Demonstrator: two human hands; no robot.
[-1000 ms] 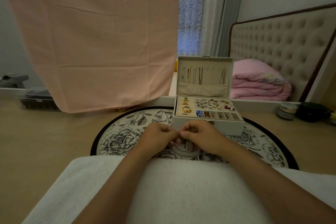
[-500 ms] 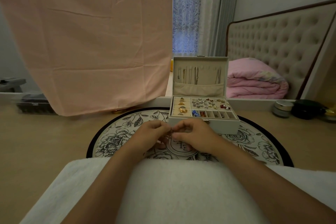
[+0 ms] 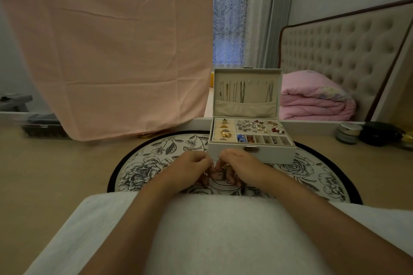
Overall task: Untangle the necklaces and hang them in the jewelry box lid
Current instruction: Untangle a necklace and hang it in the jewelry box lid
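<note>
Head view: left hand [image 3: 192,168], right hand [image 3: 241,165] pinch necklaces [image 3: 220,167] before jewelry box [image 3: 276,154].

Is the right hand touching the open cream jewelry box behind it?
Cannot tell. In the single head view the right hand overlaps the front wall of the cream rectangular jewelry box, hiding any gap or contact.

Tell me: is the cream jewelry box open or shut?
Open: the cream jewelry box lid stands upright behind the base, thin necklaces hanging inside it.
</note>
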